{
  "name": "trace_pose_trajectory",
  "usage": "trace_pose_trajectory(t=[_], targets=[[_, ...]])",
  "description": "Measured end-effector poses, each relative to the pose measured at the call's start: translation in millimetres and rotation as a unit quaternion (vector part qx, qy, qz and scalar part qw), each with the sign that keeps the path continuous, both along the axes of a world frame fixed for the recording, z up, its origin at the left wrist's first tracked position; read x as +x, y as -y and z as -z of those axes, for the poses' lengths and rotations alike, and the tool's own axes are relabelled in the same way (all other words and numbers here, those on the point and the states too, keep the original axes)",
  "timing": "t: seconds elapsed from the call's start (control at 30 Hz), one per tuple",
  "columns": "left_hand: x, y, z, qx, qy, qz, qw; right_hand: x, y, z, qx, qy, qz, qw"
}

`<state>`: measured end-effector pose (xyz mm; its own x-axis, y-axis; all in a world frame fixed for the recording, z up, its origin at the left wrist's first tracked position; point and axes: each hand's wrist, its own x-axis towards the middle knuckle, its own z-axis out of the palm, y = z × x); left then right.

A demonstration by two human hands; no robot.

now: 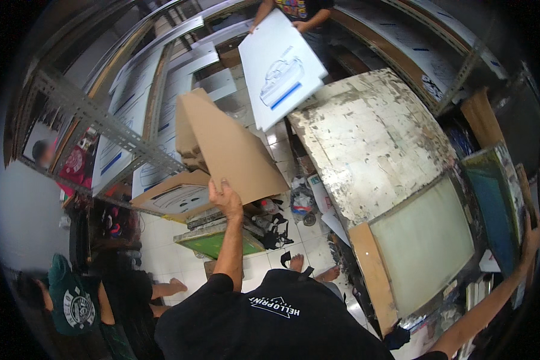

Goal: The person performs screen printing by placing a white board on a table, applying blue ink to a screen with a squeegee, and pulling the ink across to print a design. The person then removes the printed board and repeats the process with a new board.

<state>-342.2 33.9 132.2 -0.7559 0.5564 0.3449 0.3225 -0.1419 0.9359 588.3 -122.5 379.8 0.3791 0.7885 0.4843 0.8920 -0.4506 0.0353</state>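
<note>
My left hand (226, 199) is closed on the lower edge of a large brown cardboard piece (234, 150), folded and standing upright at a slant. Below and left of it lies a cardboard flap with a printed white sheet (183, 200) on it. Out at the far right, my right hand (531, 241) grips the edge of an upright frame in a leaning stack. Beside that hand is a screen-printing frame with dark blue mesh (491, 207). The fingertips of the right hand are partly hidden behind the frame edges.
A worktable with a worn, patchy top (372, 144) carries a pale mesh screen (426, 243). Across it, another person's hands hold a printed white board (282, 75). Metal racks (117, 141) with printed sheets stand left. A green screen (219, 240) lies low. Another person (78, 300) is at lower left.
</note>
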Motion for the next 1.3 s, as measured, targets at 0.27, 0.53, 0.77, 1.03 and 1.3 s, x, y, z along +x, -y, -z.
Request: trace_pose_trajectory(t=[0.27, 0.53, 0.77, 1.03, 1.3], targets=[[43, 15, -71, -0.02, -0.016, 0.016, 1.0, -69, -6, -21, 0.042, -0.001, -0.009, 0.999], [87, 35, -117, 0.038, -0.185, 0.076, 0.979, -120, -17, -38, 0.049, -0.06, -0.005, 0.997], [162, 50, -119, 0.122, -0.399, 0.249, 0.874, -144, -16, -45, 0.06, -0.101, -0.018, 0.993], [301, 67, -21, 0.031, -0.428, 0.546, 0.719, -147, -22, -45, 0.057, -0.051, -0.021, 0.997], [418, 177, 44, -0.005, -0.556, 0.662, 0.502, -158, -21, -56, 0.043, -0.116, -0.027, 0.992]])
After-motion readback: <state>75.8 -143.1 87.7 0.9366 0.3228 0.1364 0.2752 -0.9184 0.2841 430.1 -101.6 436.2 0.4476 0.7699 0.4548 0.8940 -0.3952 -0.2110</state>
